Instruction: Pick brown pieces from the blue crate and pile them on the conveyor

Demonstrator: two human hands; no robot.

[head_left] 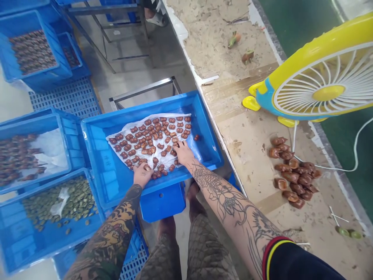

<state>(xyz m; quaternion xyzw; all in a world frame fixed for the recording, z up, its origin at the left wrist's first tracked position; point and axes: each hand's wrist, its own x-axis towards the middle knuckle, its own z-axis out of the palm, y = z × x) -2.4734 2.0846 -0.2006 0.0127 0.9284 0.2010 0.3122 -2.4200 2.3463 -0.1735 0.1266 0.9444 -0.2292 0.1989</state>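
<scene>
Left hand (pixel 142 175): fingers curled down onto the brown pieces (pixel 151 140) at the near edge of the pile; can't tell if it actually grips one. Right hand (pixel 183 152): fingers spread flat on the pieces at the pile's right side, nothing pinched that I can see. Pieces lie scattered on a white sheet (pixel 116 149) inside the blue tray (pixel 204 116), centre of scene. One stray piece (pixel 197 137) sits on bare tray floor, right of the sheet. Left: more blue crates (pixel 17 233) with brown and greenish parts. Right: worktable (pixel 247 155) with another brown heap (pixel 294 179), yellow fan (pixel 320 77) far right.
</scene>
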